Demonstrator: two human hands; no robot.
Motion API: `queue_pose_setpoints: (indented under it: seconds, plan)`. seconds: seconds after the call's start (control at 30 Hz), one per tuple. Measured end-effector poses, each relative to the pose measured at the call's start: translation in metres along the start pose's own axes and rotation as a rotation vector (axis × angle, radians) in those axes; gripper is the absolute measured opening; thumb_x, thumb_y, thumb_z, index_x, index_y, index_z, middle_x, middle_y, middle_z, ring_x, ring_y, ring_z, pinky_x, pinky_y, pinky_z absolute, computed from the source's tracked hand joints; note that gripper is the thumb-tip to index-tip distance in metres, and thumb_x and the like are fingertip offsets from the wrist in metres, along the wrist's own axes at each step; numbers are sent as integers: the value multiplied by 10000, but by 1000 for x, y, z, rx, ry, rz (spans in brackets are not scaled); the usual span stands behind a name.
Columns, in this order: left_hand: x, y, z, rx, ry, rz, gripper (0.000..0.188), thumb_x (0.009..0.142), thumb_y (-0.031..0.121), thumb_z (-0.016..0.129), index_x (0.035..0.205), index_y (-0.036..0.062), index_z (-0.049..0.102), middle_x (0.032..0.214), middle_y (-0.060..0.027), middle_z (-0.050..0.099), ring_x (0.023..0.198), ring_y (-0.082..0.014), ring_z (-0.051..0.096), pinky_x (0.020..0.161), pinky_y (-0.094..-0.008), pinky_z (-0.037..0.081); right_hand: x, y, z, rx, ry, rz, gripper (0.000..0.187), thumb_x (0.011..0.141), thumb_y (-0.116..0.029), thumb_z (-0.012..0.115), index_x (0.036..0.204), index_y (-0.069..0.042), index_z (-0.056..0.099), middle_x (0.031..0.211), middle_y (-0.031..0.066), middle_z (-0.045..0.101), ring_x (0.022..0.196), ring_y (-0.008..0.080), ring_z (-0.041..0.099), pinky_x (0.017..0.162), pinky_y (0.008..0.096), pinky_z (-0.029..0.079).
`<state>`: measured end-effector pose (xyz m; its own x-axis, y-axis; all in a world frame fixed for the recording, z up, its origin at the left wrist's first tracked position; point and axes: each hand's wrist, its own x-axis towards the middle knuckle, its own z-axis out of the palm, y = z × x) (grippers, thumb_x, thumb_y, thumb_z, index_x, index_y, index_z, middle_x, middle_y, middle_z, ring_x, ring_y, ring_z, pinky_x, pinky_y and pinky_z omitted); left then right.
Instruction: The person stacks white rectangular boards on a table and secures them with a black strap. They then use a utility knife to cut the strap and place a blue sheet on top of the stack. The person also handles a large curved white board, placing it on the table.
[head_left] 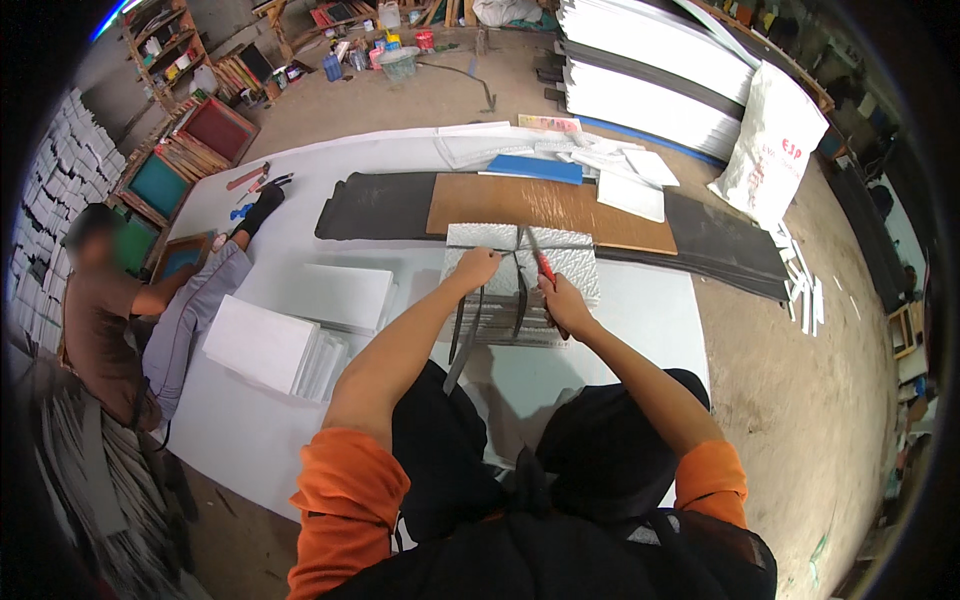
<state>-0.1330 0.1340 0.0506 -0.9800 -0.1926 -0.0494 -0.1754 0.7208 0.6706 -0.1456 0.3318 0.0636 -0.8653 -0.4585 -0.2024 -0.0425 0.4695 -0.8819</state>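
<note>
Your right hand (567, 306) grasping a red-handled tool (545, 267), long axis slanting away-left over the white stack (578, 272), left hand (478, 267) seemingly clenching a strap (457, 332), sack (772, 145) beyond stack's right.

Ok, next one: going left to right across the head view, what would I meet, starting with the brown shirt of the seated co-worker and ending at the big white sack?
Brown shirt, front stack of white sheets, left hand, right hand, big white sack.
</note>
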Motion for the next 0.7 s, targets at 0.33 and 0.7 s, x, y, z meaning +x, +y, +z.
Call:
queue_pose_setpoints:
  seconds: [0.33,0.7]
  plan:
    - [-10,1,2,-88,65,-2,356,785,292,366,701,-10,534,669,-175,553,640,-304,531,600,-374,397,-25,3,36,-313,118,-91,337,871,-308,354,887,26,400,718,318,525,725,482,504,648,526,385]
    - [-13,-2,-1,-94,63,-49,368,783,308,356,726,5,558,740,-197,564,737,-333,540,669,-395,402,6,-14,17,-184,312,-119,263,810,-231,495,827,19,414,714,255,536,713,444,511,601,477,375]
